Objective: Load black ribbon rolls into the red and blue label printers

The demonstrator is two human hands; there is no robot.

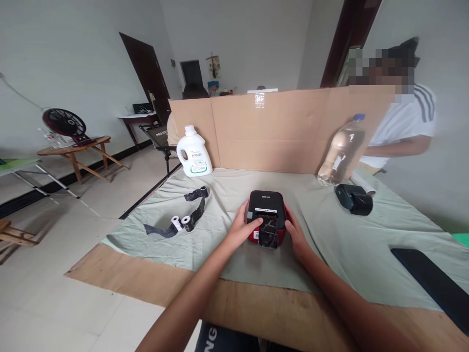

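A small red and black printer sits on the pale green cloth in front of me, with a dark strip of printed paper hanging out of its front. My left hand rests against the printer's left side, thumb laid across its top near the slot. My right hand presses on the printer's right side. Left of it lie two small paper rolls with long dark strips trailing from them.
A white jug and a clear bottle stand by the cardboard screen. A second black printer sits at right, a dark flat object at the near right. A person in a white shirt stands behind the screen.
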